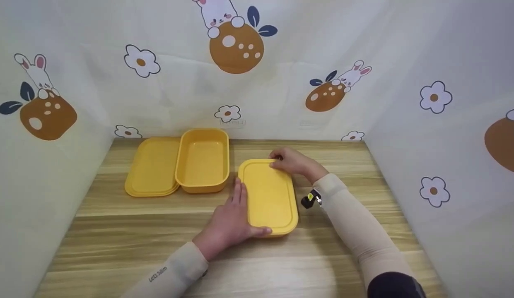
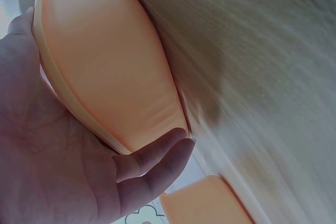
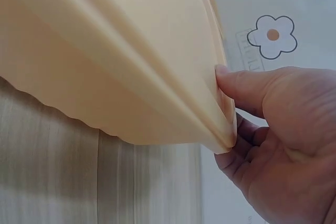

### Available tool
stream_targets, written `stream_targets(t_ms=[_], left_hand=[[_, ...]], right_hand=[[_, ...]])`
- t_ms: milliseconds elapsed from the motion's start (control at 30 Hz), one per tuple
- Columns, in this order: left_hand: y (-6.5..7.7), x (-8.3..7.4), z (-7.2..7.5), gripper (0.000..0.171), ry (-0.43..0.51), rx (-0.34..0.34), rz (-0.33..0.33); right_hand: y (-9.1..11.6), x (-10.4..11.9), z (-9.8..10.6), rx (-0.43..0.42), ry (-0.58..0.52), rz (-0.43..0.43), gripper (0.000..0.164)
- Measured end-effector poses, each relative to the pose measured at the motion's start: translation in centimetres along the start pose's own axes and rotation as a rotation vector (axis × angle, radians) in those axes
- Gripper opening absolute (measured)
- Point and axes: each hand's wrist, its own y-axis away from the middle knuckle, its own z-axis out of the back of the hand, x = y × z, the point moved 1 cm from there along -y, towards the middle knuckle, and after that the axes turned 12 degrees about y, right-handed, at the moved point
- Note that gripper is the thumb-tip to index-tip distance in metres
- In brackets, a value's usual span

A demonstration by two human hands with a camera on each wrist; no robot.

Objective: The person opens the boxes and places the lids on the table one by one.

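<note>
Fingers (image 3: 228,162) beneath lid (image 3: 163,30): right-wrist view only

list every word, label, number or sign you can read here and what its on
"Let's Slim": on the left sleeve.
Faint boxed markings on the patterned backdrop: too faint to read.
Yellow mark on the black wrist piece by the right sleeve: too small to read.
No writing shows on the lidded box, open box or loose lid.
</note>
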Motion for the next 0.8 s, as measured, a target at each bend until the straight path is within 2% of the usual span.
stream_targets(t_ms=[167,400,600,800], left_hand=[[0.0,0.0,-0.1,0.155,0.008,-0.006,-0.005],[-0.1,0.1,-0.1,0.156,0.012,0.0,0.005],[-0.2,0.1,-0.2,0.157,0.011,-0.001,0.015],[-0.2,0.0,-0.1,0.157,0.005,0.009,0.021]], right_hand=[[0.1,0.3,0.1,0.0,0.025,0.001,0.025],[0.2,0.5,0.3,-0.046,0.062,0.018,0.023],[0.8,0.2,0.6,-0.061,-0.011,-0.036,0.021],[1.9,-1.1,0.5,-0.013,-0.133,-0.146,0.031]])
